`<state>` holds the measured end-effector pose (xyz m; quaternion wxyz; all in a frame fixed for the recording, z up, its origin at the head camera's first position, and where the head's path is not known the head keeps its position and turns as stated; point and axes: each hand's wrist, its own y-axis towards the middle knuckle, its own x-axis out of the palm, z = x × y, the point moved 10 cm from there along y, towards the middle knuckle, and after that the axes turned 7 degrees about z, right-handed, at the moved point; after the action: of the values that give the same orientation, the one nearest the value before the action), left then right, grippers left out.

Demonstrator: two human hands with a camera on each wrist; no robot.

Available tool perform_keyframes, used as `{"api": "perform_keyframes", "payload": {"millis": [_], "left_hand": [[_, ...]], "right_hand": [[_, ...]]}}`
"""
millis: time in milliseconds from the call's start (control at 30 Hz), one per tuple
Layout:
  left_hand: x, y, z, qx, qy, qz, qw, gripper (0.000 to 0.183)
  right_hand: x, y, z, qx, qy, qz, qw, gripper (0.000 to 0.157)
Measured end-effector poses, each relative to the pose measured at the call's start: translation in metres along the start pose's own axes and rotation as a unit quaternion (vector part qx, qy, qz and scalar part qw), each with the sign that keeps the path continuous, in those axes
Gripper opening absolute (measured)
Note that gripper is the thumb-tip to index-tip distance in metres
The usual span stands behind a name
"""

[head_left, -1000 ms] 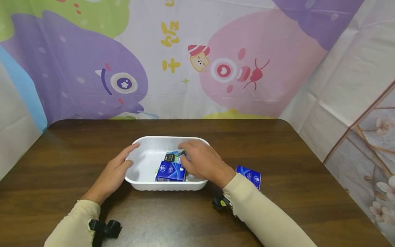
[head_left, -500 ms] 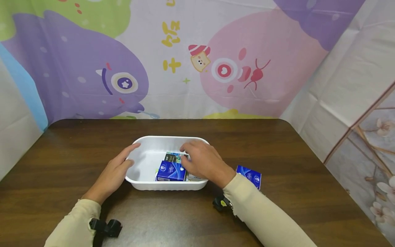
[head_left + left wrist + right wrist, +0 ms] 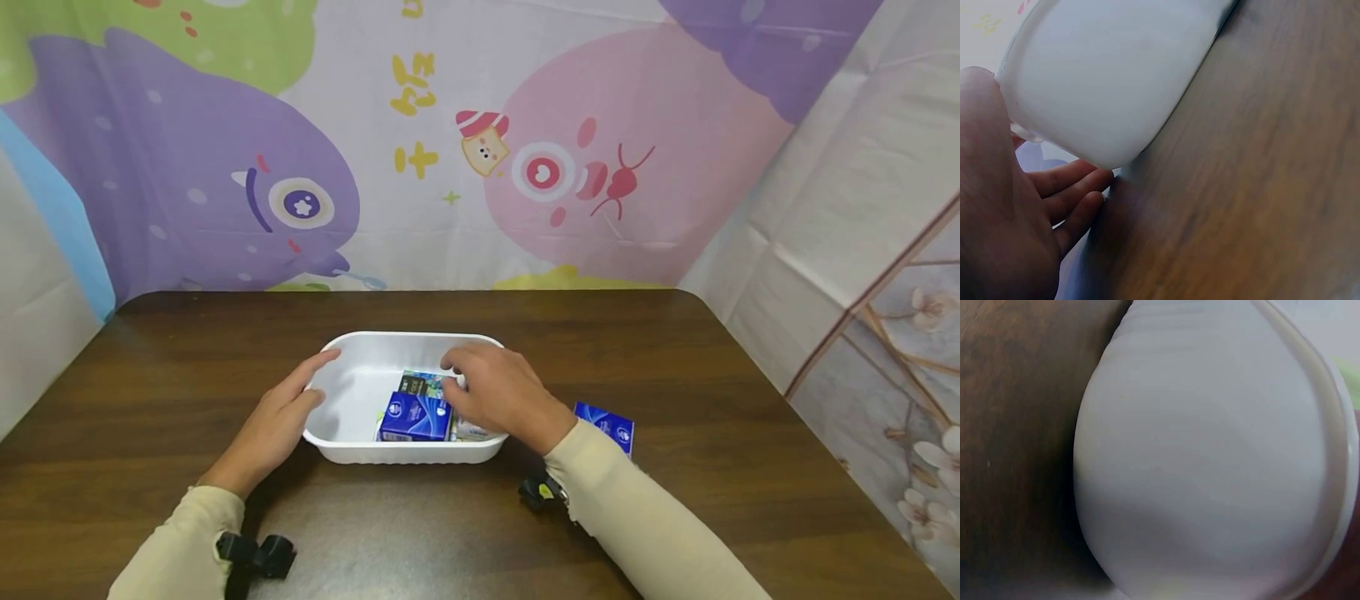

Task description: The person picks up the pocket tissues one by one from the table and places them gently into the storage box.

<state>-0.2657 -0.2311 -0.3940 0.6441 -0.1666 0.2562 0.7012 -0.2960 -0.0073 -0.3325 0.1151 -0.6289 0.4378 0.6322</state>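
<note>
At the left end of a white plastic basin (image 3: 405, 452), my left hand (image 3: 273, 421) has its thumb at the rim; the left wrist view shows its fingers (image 3: 1075, 187) reaching along the outer wall, almost straight. My right hand (image 3: 498, 387) hangs over the basin's right end, bent thumb and forefinger apart above the contents. Inside lie a blue pack with white swirls (image 3: 416, 417), a dark box with a colourful print (image 3: 416, 383) behind it, and a pale pack (image 3: 468, 430) at the right, partly hidden by my right hand.
Another blue pack (image 3: 607, 427) lies on the brown wooden table (image 3: 390, 533), right of the basin and partly behind my right sleeve (image 3: 637, 508). A cartoon-printed cloth (image 3: 420, 250) hangs along the table's far edge.
My right hand's fingers have drawn slightly right, off the dark box, and more of the box and pale pack shows. My left hand and the basin stay put.
</note>
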Motion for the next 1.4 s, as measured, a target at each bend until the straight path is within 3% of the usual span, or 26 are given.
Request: {"api": "perform_keyframes", "payload": {"millis": [267,733,1100,1400], "left_hand": [[-0.001,0.000,0.000,0.000,0.004,0.001,1.0000,0.053],[0.001,0.002,0.002,-0.001,0.001,-0.003,1.0000,0.053],[0.000,0.000,0.001,0.001,-0.002,-0.002,1.0000,0.054],[0.001,0.001,0.001,-0.003,-0.003,-0.003,1.0000,0.054]], "right_hand": [[-0.009,0.000,0.007,0.023,0.011,0.002,1.000,0.028],[-0.038,-0.010,0.017,0.022,-0.018,0.044,0.999,0.025],[-0.049,-0.022,0.032,0.021,-0.037,0.069,0.997,0.023],[-0.055,-0.024,0.048,0.063,-0.054,0.024,0.996,0.022]]}}
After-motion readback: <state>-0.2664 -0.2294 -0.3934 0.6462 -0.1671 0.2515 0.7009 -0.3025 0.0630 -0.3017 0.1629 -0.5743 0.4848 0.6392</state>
